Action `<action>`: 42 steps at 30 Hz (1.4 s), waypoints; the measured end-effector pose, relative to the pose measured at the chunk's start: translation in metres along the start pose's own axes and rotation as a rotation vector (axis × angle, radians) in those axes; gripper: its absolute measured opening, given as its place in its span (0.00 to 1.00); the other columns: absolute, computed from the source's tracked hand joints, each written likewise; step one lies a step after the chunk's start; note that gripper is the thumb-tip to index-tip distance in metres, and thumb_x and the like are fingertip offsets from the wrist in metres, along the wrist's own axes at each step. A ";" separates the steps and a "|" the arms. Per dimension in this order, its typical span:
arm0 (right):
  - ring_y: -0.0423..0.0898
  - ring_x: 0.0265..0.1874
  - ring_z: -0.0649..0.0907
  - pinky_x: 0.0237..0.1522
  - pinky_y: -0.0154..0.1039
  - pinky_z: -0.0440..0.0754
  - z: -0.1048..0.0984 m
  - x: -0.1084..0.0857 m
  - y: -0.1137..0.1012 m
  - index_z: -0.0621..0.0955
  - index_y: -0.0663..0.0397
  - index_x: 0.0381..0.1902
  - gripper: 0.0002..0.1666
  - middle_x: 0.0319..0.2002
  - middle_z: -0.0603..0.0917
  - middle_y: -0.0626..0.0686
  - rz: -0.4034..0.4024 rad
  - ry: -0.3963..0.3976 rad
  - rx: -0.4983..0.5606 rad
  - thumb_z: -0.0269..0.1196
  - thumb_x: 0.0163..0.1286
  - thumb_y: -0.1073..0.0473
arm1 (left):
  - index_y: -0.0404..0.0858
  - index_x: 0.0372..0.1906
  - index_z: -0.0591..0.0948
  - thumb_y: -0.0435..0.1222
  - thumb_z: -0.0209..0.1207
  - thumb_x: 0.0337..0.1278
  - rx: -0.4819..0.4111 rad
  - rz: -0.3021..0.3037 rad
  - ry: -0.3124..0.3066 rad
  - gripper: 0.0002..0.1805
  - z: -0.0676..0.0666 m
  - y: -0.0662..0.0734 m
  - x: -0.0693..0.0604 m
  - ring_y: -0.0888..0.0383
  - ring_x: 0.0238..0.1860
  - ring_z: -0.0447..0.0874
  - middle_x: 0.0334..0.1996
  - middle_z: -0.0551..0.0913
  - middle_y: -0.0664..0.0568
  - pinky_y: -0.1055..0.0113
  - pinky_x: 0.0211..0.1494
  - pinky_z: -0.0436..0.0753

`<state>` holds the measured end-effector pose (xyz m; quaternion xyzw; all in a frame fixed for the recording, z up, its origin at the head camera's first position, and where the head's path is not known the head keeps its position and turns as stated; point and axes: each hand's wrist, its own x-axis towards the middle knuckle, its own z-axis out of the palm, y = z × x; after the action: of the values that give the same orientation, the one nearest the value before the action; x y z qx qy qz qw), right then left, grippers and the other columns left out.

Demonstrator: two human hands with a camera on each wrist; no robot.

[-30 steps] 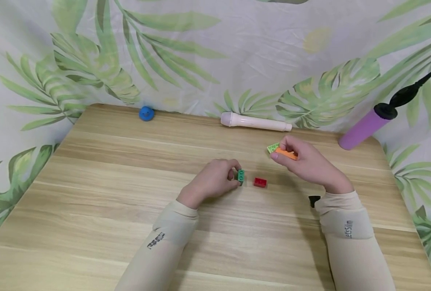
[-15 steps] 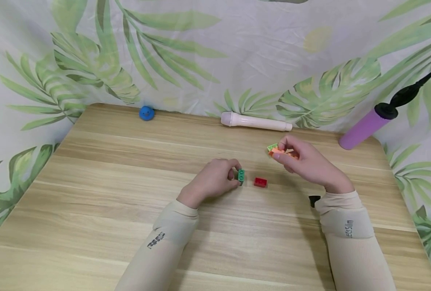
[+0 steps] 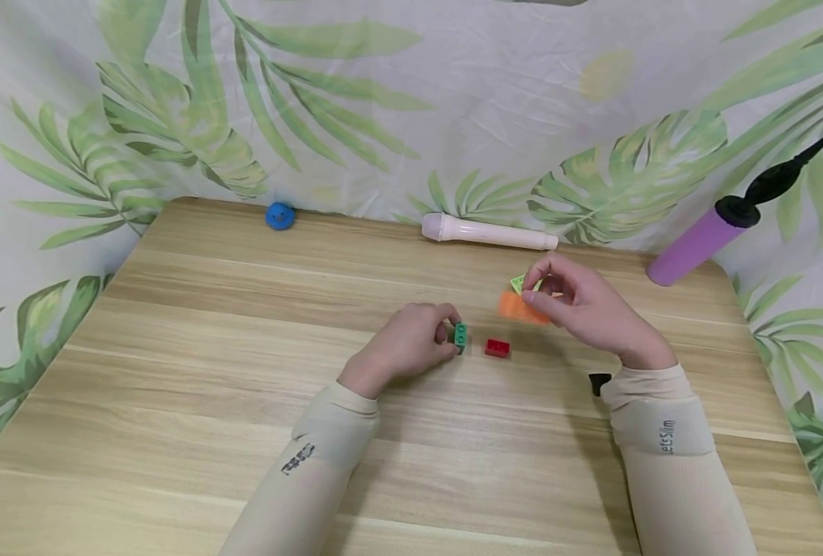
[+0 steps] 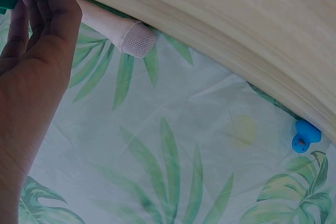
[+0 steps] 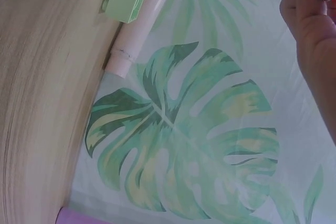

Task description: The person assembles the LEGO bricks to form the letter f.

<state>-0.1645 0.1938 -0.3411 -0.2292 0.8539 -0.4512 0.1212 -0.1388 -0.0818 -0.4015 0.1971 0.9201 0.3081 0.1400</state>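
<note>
Green studded brick [image 3: 460, 338] is pinched by left hand [image 3: 411, 336], orange brick [image 3: 517, 306] seemingly by right [image 3: 581, 305].

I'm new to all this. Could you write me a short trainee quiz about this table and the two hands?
1. What is in the grip of the left hand?
2. True or false: in the head view, the small round blue toy is left of the long pale-pink microphone.
3. Fill in: the purple cylinder has a ____ pointed nozzle.

Key: 1. A small rectangular green studded brick. 2. True. 3. Black.
</note>
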 end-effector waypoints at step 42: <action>0.49 0.41 0.83 0.50 0.52 0.82 0.061 0.007 0.009 0.72 0.59 0.69 0.42 0.54 0.84 0.58 0.236 -0.287 -0.621 0.73 0.68 0.42 | 0.44 0.56 0.83 0.39 0.70 0.67 -0.004 -0.031 -0.024 0.16 -0.002 0.002 0.000 0.58 0.31 0.77 0.30 0.81 0.54 0.65 0.38 0.77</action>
<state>-0.1473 0.1512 -0.3824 -0.2160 0.9451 -0.1165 0.2158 -0.1386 -0.0815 -0.3991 0.1864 0.9207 0.3053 0.1563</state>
